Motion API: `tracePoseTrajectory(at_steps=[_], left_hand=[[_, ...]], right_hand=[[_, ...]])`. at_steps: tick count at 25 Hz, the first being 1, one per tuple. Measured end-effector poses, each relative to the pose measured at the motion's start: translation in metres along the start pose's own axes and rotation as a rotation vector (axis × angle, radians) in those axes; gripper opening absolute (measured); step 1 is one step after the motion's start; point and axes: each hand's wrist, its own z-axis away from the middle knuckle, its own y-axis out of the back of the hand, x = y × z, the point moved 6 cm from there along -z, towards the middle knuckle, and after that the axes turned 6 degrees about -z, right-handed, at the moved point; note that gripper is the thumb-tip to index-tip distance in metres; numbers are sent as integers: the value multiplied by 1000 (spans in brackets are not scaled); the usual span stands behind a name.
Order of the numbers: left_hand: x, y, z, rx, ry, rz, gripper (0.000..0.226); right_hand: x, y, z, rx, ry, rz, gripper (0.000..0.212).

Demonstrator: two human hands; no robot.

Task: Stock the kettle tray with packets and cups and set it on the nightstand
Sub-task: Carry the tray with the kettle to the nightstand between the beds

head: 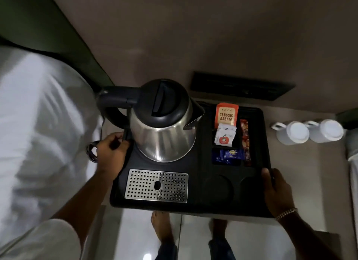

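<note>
Bare feet [161, 227] stand on the floor [135, 238] below the tray [197, 170]. The right hand [276, 192] grips the tray's near right edge, thumb on the rim; the left hand [111, 153] clasps its left edge by the cord [92, 150]. Between the hands the tray carries a grille [157, 186], kettle [162, 128] and packets [226, 131]. Two upturned cups [308, 132] sit apart on the worktop [300, 159], right of the tray.

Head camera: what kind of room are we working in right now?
Most likely a hotel guest room. A white-sheeted bed sits at the left, the black kettle tray holds single-serve tea packets, and two white mugs wait upside down on the bedside surface.
</note>
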Motion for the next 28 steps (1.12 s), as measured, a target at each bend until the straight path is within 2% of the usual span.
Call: tracePoseTrajectory(at_steps=[3,7,12,16,20,21,24,26,28], left_hand=[[-11,-26,2,5,10,-33,20],[-10,-35,0,-6,-4,-95,8],[8,-45,-2,-17,-46,-257,13],[27,-43,4,0,-150,-436,18],[37,-42,21,163,-228,-563,13],[34,-42,26,201,-199,-549,11],[25,-37,60,324,-108,-426,24],[32,-46,100,376,-164,-404,21],[45,-71,139,331,-230,-400,18]], right_hand=[[19,2,-10,68,33,53,36],[17,6,-17,171,156,112,42],[20,10,-18,337,79,199,36],[20,12,-22,323,58,235,31],[20,14,-27,316,-24,263,30],[20,16,-27,305,-34,256,30],[16,20,-25,267,14,216,26],[14,29,-25,274,25,157,22],[12,38,-28,258,72,117,17]])
